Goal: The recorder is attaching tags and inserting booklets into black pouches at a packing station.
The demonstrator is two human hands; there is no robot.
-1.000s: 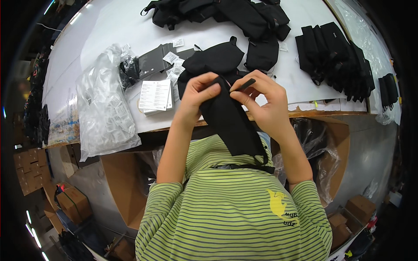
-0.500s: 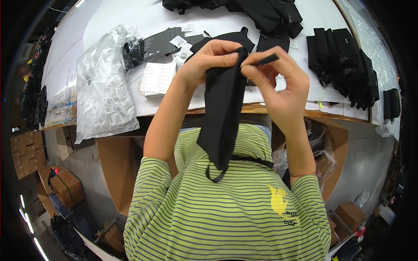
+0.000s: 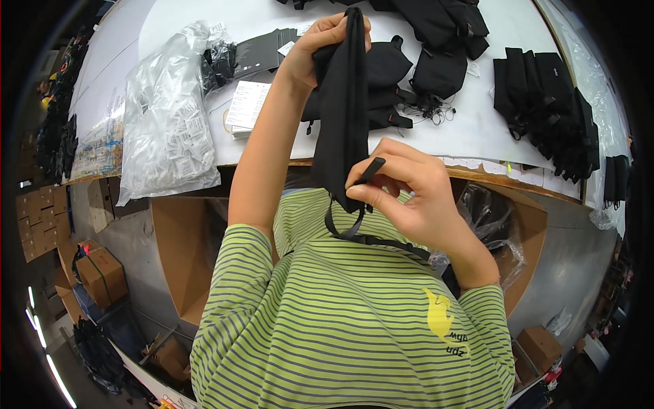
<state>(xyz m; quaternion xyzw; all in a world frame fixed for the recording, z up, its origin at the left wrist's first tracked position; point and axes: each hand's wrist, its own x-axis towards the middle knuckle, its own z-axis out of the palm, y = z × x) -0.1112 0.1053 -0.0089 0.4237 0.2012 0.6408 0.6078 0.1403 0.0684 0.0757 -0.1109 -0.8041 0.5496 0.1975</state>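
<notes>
A black fabric pouch hangs lengthwise in front of me, its narrow edge turned upward. My left hand pinches its far end between thumb and fingers. At the near end, my right hand is closed on a short black pull tab, which looks like a zipper pull. A thin black strap loop dangles from the pouch's near end against my striped shirt. Beyond the pouch, more black pouches lie on the white table.
To the left lie a clear plastic bag of small white labels, dark cards and a stack of white printed cards. Black pouches are lined up at the right. Open cardboard boxes stand below the table edge.
My right hand has drawn the pull tab from the pouch's far end down to its near end. My left hand has moved farther away, and the pouch's long edge looks closed now.
</notes>
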